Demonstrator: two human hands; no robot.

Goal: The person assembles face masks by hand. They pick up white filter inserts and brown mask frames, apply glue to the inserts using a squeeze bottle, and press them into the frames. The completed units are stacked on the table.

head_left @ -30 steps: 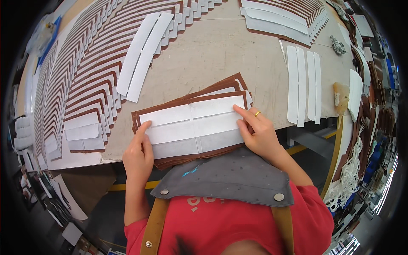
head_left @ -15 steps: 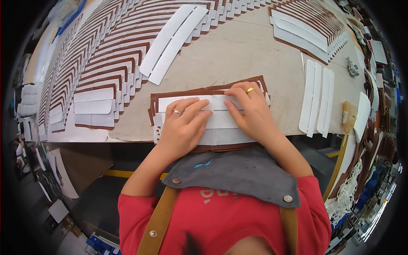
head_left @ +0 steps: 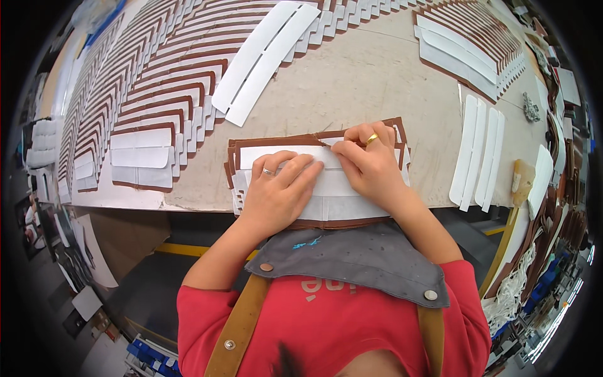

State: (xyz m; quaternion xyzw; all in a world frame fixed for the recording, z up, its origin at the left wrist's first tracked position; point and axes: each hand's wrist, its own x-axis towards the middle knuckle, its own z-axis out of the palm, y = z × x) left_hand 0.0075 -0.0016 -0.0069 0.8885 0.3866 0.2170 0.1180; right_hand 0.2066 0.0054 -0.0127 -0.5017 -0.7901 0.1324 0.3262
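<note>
In front of me at the table edge lies a small stack of brown pieces [head_left: 396,124] with white strips laid on them. A white strip [head_left: 260,152] runs across the top piece, above a paler white panel [head_left: 333,206]. My left hand [head_left: 276,191], with a silver ring, rests flat on this strip, fingers stretched out toward the middle. My right hand [head_left: 374,166], with a gold ring, pinches the strip's upper edge between thumb and forefinger, where a small corner shows lifted. The fingers partly cover that edge.
Long overlapping rows of similar brown-and-white pieces [head_left: 141,157] fill the table's left side. Two white strips [head_left: 267,60] lie on them. Another fanned stack [head_left: 452,53] is at the far right. Loose white strips [head_left: 477,151] and a yellowish block [head_left: 521,179] lie near the right edge.
My right thumb and fingers have closed into a pinch at the strip's upper edge. My left hand has slid slightly right and stays flat. The whole view has shifted a little.
</note>
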